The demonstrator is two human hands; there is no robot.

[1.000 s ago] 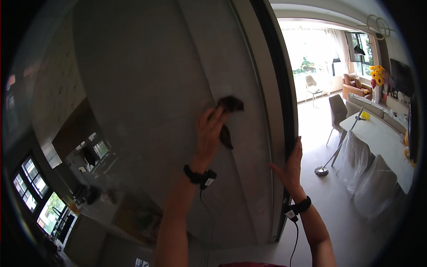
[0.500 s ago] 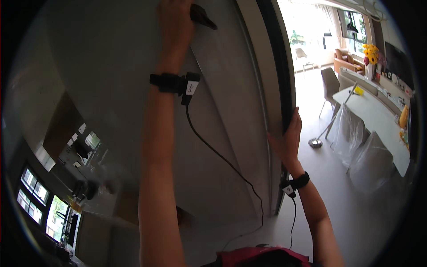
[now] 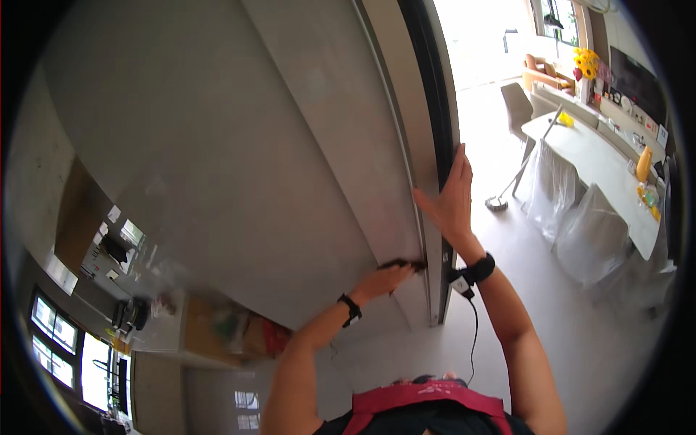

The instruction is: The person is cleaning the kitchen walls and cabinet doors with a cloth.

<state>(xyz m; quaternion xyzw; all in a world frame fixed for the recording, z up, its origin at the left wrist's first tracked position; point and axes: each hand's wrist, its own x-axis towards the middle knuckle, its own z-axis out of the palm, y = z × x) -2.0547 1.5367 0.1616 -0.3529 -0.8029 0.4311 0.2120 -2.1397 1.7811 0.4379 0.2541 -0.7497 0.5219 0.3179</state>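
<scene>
A tall grey door panel (image 3: 217, 145) with a raised strip (image 3: 341, 130) along its side fills the middle of the view. My left hand (image 3: 378, 283) is low on that strip, closed on a dark cloth (image 3: 402, 264) that lies against the surface. Part of the cloth is hidden under the fingers. Higher up and to the right, my right hand (image 3: 453, 210) rests on the pale edge (image 3: 397, 51) of the panel, beside its black outer band (image 3: 428, 65). Its thumb is spread away from the fingers, and it holds nothing.
To the right, a white table (image 3: 580, 141) has plastic-covered chairs (image 3: 591, 232) beside it. A mop (image 3: 497, 204) leans there with its head on the floor. Sunflowers (image 3: 586, 64) stand farther back. A cabinet (image 3: 217, 330) and windows (image 3: 54, 326) are at lower left.
My left hand has come down from the top of the panel to its lower part with the dark cloth. My right hand stays on the edge while the view has shifted.
</scene>
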